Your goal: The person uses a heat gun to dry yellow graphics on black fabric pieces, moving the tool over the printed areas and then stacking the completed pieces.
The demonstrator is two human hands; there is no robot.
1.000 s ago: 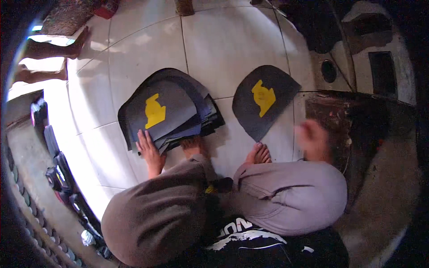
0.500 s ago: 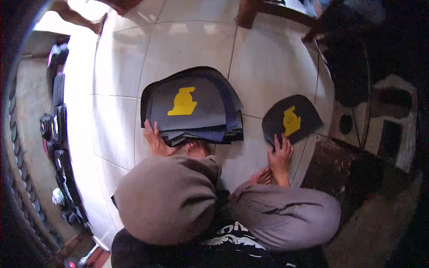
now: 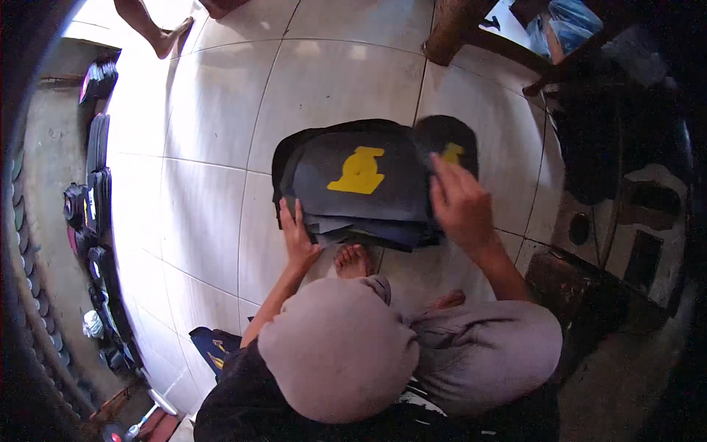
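Note:
A loose stack of dark grey and navy flat pieces (image 3: 398, 206), curved along the top, lies on the floor before me. Its top sheet bears a yellow figure (image 3: 357, 173). My left hand (image 3: 298, 241) rests at the stack's lower left corner, two fingers stretched over the edge. To the right, my right hand (image 3: 464, 205) is closed on the near edge of a smaller dark flat piece (image 3: 449, 131) with a yellow figure, partly hidden behind the fingers. This piece is somewhat blurred and overlaps the stack's right side.
My bare foot (image 3: 352, 260) is just below the stack. Dark goods (image 3: 99, 202) line the left side. Wooden furniture legs (image 3: 445, 37) stand at the far right, and a dark box (image 3: 552, 280) sits at the right. Another person's foot (image 3: 175, 38) is at the far left.
My right hand has moved the smaller dark piece off its place on the floor, up and leftward against the stack. The view has shifted, and my left hand stays at the stack's corner.

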